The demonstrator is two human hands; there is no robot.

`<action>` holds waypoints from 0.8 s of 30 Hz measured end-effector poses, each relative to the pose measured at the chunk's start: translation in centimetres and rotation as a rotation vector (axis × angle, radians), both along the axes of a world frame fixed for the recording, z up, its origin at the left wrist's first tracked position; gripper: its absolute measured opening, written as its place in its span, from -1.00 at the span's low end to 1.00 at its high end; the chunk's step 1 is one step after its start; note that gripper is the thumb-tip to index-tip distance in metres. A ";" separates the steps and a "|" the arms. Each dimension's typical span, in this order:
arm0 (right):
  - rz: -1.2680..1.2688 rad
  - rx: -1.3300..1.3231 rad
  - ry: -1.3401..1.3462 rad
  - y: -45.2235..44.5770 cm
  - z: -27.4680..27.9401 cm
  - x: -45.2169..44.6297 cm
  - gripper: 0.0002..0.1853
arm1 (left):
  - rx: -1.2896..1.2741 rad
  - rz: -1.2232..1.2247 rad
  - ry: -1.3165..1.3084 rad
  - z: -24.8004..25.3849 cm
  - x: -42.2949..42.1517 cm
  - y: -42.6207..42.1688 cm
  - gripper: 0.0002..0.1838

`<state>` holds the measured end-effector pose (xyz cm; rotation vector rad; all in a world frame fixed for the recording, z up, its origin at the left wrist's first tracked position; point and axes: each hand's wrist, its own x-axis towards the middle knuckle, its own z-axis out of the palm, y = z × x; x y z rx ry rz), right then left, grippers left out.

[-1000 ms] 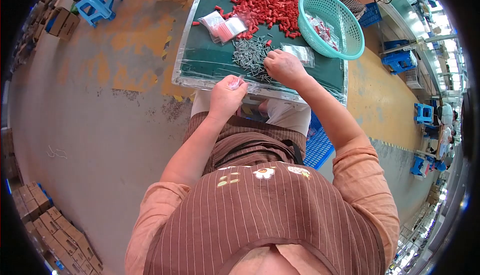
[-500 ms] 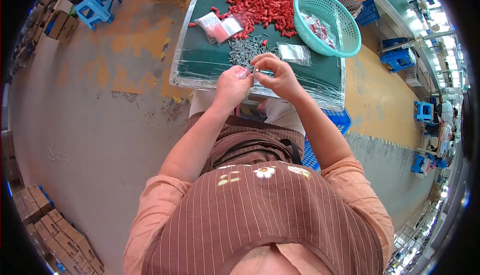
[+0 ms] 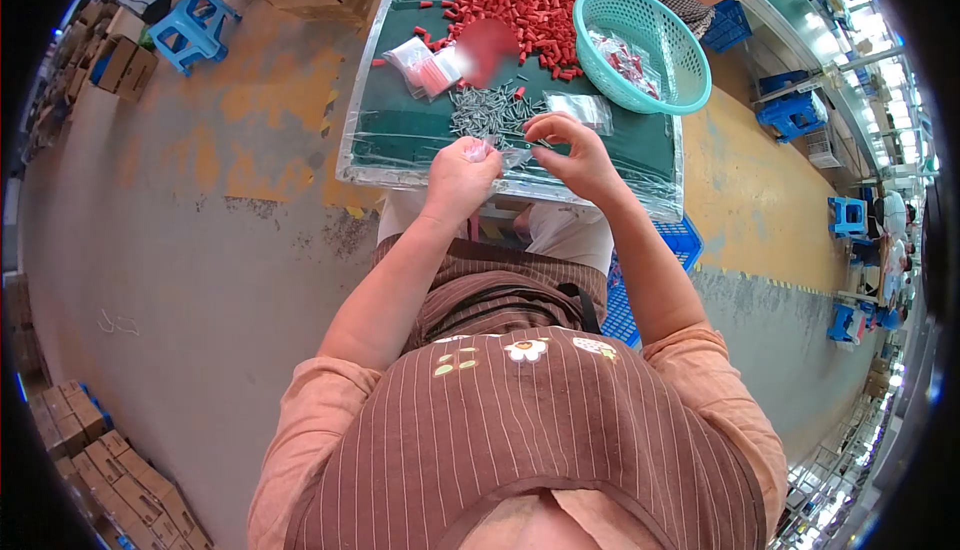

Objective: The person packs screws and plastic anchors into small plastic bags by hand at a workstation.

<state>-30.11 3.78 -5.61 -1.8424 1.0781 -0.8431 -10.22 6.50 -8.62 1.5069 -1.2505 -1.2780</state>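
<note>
Right hand (image 3: 580,158) farther rightward, bag (image 3: 514,157) crosswise

We are holding a crumpled, clear plastic bag (image 3: 514,158) in our left hand (image 3: 461,180), near piled small grey metal pieces (image 3: 484,111).

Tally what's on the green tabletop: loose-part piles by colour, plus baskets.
Red plastic-part pile: 1
Grey metal-part piles (near, far): 2
Teal perforated basket: 1
Total: 4
</note>
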 end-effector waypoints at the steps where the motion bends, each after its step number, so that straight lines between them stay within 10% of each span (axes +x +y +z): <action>1: -0.035 0.019 0.007 0.0 -0.4 -0.4 -0.80 | -0.011 0.009 0.001 -0.1 0.0 -0.1 -0.87; 7: -0.071 0.066 -0.030 0.1 -0.5 -0.1 -0.81 | -0.104 0.023 -0.035 0.4 0.2 0.0 -0.88; 16: -0.114 -0.516 0.548 -9.2 -4.3 1.3 -0.83 | 0.222 0.063 0.408 0.6 2.0 -0.2 -0.87; 24: -0.042 -0.510 1.048 -11.2 -4.6 2.6 -0.95 | 0.095 0.108 0.390 -1.9 5.3 0.2 -0.87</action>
